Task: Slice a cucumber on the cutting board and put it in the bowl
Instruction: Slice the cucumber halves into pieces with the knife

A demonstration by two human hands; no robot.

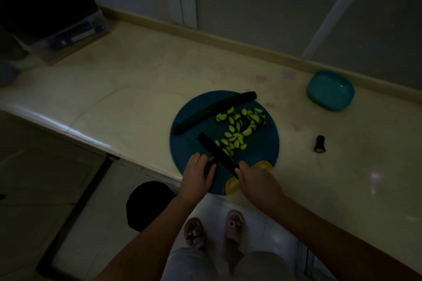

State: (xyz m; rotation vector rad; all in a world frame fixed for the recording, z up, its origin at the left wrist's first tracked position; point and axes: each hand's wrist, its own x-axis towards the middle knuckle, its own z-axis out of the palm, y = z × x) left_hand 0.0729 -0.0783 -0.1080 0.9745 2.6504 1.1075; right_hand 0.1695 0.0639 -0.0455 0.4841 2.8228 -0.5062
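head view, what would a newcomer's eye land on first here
The pale green cucumber slices heaped on the round blue cutting board stand out, with a long uncut cucumber half along its far side. At the near edge the right grip holds a dark knife while the left grip holds a dark cucumber piece. The teal bowl sits empty far right.

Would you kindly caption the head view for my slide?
Left hand holds a cucumber piece, right hand cuts it with the knife; slices lie on the board.
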